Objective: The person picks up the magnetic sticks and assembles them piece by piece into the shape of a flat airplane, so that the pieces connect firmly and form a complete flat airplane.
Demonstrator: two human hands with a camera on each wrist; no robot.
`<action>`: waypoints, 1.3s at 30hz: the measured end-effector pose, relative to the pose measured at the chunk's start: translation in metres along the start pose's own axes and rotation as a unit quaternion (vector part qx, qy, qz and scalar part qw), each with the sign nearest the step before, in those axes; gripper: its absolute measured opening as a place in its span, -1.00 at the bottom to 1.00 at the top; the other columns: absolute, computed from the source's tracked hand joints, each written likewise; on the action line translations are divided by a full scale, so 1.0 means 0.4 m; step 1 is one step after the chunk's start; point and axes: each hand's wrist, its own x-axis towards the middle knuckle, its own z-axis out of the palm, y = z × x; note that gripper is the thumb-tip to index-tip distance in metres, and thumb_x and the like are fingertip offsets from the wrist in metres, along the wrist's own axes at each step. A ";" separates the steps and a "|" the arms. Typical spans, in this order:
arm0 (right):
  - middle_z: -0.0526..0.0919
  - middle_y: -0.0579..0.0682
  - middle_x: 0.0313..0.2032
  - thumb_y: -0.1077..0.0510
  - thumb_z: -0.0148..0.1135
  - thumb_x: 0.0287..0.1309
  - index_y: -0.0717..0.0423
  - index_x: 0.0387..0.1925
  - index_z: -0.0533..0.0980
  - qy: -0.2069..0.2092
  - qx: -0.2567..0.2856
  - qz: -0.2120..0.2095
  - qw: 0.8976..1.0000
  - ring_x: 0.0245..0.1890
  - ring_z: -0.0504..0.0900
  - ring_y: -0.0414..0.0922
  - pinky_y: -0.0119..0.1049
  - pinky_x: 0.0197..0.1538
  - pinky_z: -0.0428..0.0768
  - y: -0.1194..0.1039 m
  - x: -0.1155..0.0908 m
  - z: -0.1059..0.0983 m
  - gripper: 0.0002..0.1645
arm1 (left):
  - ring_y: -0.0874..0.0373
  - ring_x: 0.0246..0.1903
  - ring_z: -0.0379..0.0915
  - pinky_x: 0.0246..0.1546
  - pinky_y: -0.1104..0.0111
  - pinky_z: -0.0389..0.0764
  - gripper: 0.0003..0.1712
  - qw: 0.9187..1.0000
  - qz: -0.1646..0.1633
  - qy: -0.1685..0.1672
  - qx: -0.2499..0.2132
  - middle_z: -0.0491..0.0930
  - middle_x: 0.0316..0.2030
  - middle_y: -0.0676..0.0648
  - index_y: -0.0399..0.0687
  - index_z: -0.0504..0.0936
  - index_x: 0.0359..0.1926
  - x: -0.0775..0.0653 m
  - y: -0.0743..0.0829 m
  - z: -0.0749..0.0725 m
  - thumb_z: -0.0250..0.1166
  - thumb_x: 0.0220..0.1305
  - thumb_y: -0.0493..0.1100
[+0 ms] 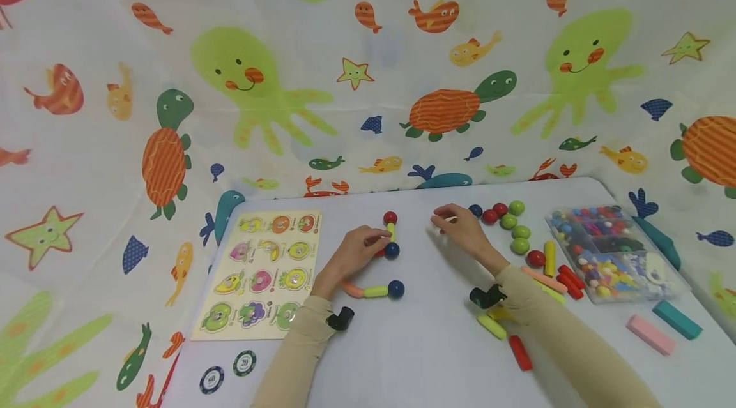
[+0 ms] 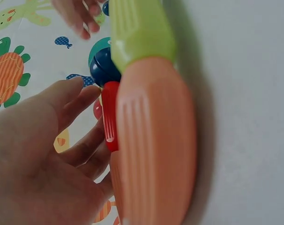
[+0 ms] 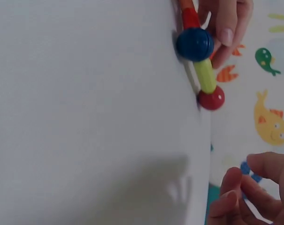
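Note:
A chain of toy sticks and balls lies on the white table beside my left hand (image 1: 356,253). It has a red ball (image 1: 390,218), a light green stick (image 1: 391,229), a blue ball (image 1: 392,249) and a red stick (image 2: 111,115). A curved orange stick (image 1: 352,289), another green stick (image 1: 376,292) and a second blue ball (image 1: 396,289) form its near end. The left fingers are loosely bent right by the red stick and upper blue ball, with some tips hidden behind the sticks. My right hand (image 1: 460,229) hovers to the right, fingers relaxed, holding nothing.
Green balls (image 1: 520,246), red balls (image 1: 536,258) and loose sticks (image 1: 549,258) lie at the right. Behind them stands a compartment box (image 1: 609,255) of beads. Pink (image 1: 650,334) and teal (image 1: 677,319) blocks sit nearer. A fruit board (image 1: 259,274) and two round chips (image 1: 244,362) lie left.

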 end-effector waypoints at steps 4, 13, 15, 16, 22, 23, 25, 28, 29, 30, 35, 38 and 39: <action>0.68 0.13 0.00 -0.06 0.22 0.41 0.13 0.18 0.54 0.019 -0.009 -0.005 1.000 -0.19 0.69 -0.01 -0.39 -0.17 0.57 0.024 -0.019 -0.065 -0.54 | 0.18 -0.19 0.47 -0.09 0.34 0.53 -0.67 1.000 -0.006 0.009 0.003 0.64 -0.18 0.05 0.14 0.71 0.15 0.001 -0.001 -0.015 0.26 0.45 0.01; 0.64 0.14 0.07 -0.16 0.16 0.43 0.11 0.20 0.53 0.054 -0.036 -0.005 0.998 -0.08 0.64 0.08 -0.40 -0.17 0.56 0.078 -0.122 -0.212 -0.47 | 0.16 -0.17 0.49 -0.09 0.33 0.54 -0.67 1.000 0.002 0.025 0.007 0.65 -0.15 0.03 0.12 0.70 0.16 0.001 -0.001 -0.038 0.26 0.45 -0.01; 0.65 0.16 0.06 -0.15 0.16 0.44 0.12 0.20 0.53 0.060 -0.047 -0.018 0.997 -0.06 0.64 0.10 -0.44 -0.16 0.55 0.091 -0.151 -0.235 -0.47 | 0.17 -0.18 0.49 -0.10 0.33 0.54 -0.68 1.000 0.003 0.027 0.006 0.65 -0.17 0.03 0.13 0.70 0.16 0.001 -0.002 -0.039 0.26 0.46 -0.01; 0.66 0.16 0.06 -0.13 0.15 0.44 0.13 0.19 0.54 0.063 -0.056 -0.024 0.996 -0.07 0.64 0.10 -0.45 -0.17 0.54 0.098 -0.164 -0.245 -0.48 | 0.16 -0.18 0.49 -0.10 0.32 0.53 -0.68 1.000 0.002 0.029 0.005 0.64 -0.18 0.04 0.14 0.70 0.16 0.001 -0.003 -0.039 0.26 0.45 -0.01; 0.69 0.08 -0.10 0.04 0.26 0.40 0.10 0.15 0.58 0.056 -0.101 -0.064 0.991 -0.24 0.58 -0.08 -0.43 -0.29 0.54 0.131 -0.238 -0.259 -0.62 | 0.14 -0.16 0.50 -0.05 0.30 0.54 -0.68 1.000 -0.007 0.030 0.000 0.64 -0.17 0.02 0.15 0.70 0.15 0.000 0.000 -0.042 0.27 0.45 0.00; 0.69 0.06 -0.13 0.08 0.28 0.38 0.10 0.14 0.59 0.049 -0.104 -0.075 0.991 -0.27 0.57 -0.10 -0.42 -0.32 0.54 0.135 -0.250 -0.254 -0.64 | 0.14 -0.16 0.50 -0.05 0.29 0.54 -0.68 0.999 -0.008 0.031 0.001 0.64 -0.17 0.02 0.14 0.70 0.15 0.000 0.001 -0.041 0.27 0.44 0.00; 0.67 0.01 -0.18 0.14 0.32 0.33 0.08 0.12 0.61 0.032 -0.107 -0.095 0.989 -0.30 0.54 -0.14 -0.42 -0.35 0.54 0.144 -0.272 -0.242 -0.65 | 0.13 -0.17 0.50 -0.06 0.29 0.54 -0.68 0.999 -0.009 0.032 0.000 0.64 -0.18 0.01 0.12 0.70 0.15 0.000 0.002 -0.038 0.27 0.44 -0.02; 0.68 0.00 -0.16 0.21 0.38 0.26 0.06 0.07 0.64 0.011 -0.105 -0.121 0.987 -0.34 0.55 -0.22 -0.41 -0.40 0.55 0.155 -0.296 -0.224 -0.66 | 0.14 -0.18 0.50 -0.07 0.29 0.53 -0.68 1.000 -0.006 0.031 -0.003 0.64 -0.19 0.01 0.11 0.71 0.14 -0.001 0.000 -0.029 0.27 0.44 -0.02; 0.68 0.01 -0.14 0.23 0.39 0.24 0.05 0.06 0.65 0.005 -0.103 -0.128 0.986 -0.35 0.56 -0.24 -0.41 -0.40 0.56 0.159 -0.300 -0.220 -0.66 | 0.14 -0.18 0.50 -0.08 0.30 0.53 -0.68 1.000 -0.006 0.029 -0.004 0.64 -0.19 0.01 0.11 0.71 0.14 -0.002 0.000 -0.026 0.27 0.44 -0.02; 0.68 0.01 -0.12 0.24 0.39 0.23 0.04 0.04 0.66 -0.002 -0.102 -0.136 0.985 -0.36 0.55 -0.25 -0.41 -0.41 0.55 0.163 -0.304 -0.217 -0.66 | 0.15 -0.18 0.50 -0.08 0.30 0.53 -0.68 1.000 -0.004 0.030 -0.004 0.64 -0.19 0.01 0.10 0.71 0.14 -0.002 0.000 -0.024 0.27 0.44 -0.02; 0.64 0.05 -0.03 0.33 0.39 0.18 0.04 0.00 0.68 -0.031 -0.101 -0.159 0.982 -0.38 0.50 -0.26 -0.43 -0.39 0.52 0.186 -0.311 -0.205 -0.65 | 0.17 -0.18 0.51 -0.08 0.31 0.55 -0.68 1.000 0.003 0.027 -0.003 0.64 -0.19 0.02 0.08 0.70 0.14 -0.005 0.001 -0.008 0.28 0.43 -0.03; 0.61 0.08 0.01 0.30 0.41 0.18 0.03 0.00 0.69 -0.057 -0.099 -0.155 0.981 -0.33 0.50 -0.23 -0.44 -0.34 0.53 0.201 -0.318 -0.201 -0.67 | 0.15 -0.16 0.52 -0.06 0.30 0.57 -0.67 1.000 0.005 0.019 -0.006 0.64 -0.17 0.01 0.08 0.70 0.15 -0.009 0.004 0.003 0.29 0.43 -0.04; 0.60 0.08 0.02 0.28 0.42 0.18 0.03 0.00 0.70 -0.066 -0.099 -0.152 0.981 -0.31 0.51 -0.22 -0.44 -0.31 0.54 0.204 -0.322 -0.200 -0.67 | 0.14 -0.15 0.53 -0.05 0.29 0.58 -0.67 1.000 0.006 0.016 -0.007 0.64 -0.16 0.00 0.07 0.70 0.15 -0.010 0.005 0.006 0.29 0.42 -0.05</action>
